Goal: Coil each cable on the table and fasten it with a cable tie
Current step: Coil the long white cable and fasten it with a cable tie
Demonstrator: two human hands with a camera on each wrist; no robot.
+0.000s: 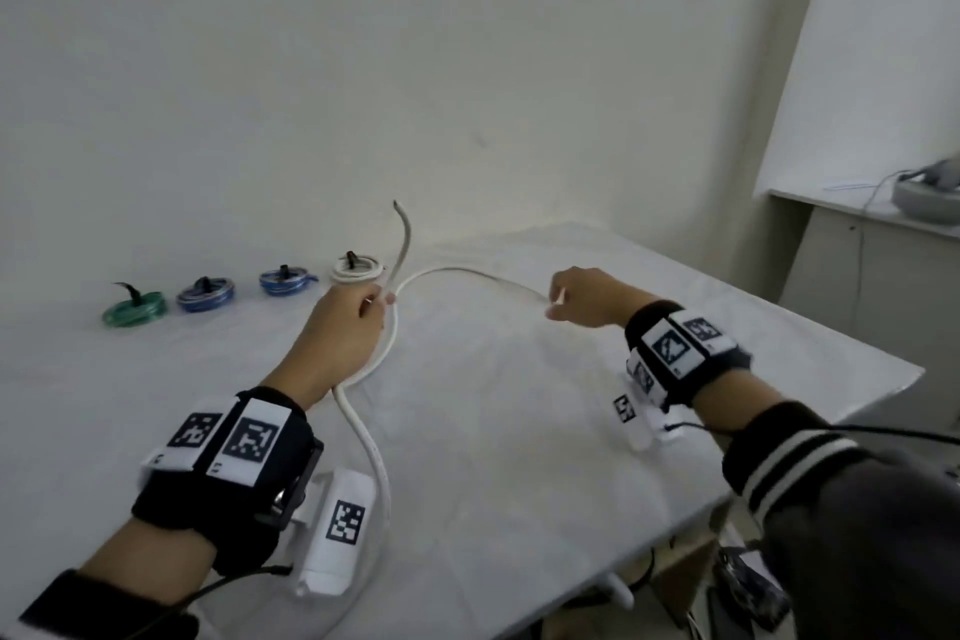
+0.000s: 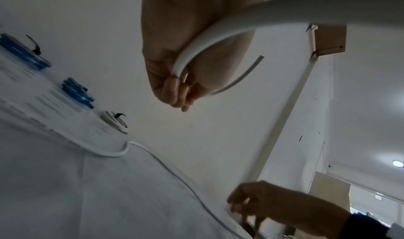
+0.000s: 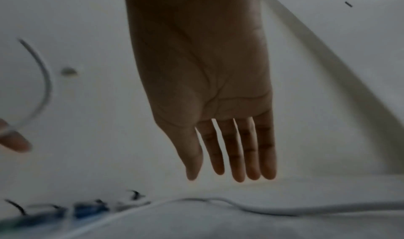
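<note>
White cable (image 1: 395, 327) was pinched in the left hand (image 1: 343, 327); the right hand (image 3: 203, 80) hovered open-fingered, grip empty. Stiff sheath could spring the loop free.

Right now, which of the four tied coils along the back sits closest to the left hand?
The white coil, at the right end of the row. It lies just beyond the left hand; the two blue coils and the green coil lie farther left.
</note>
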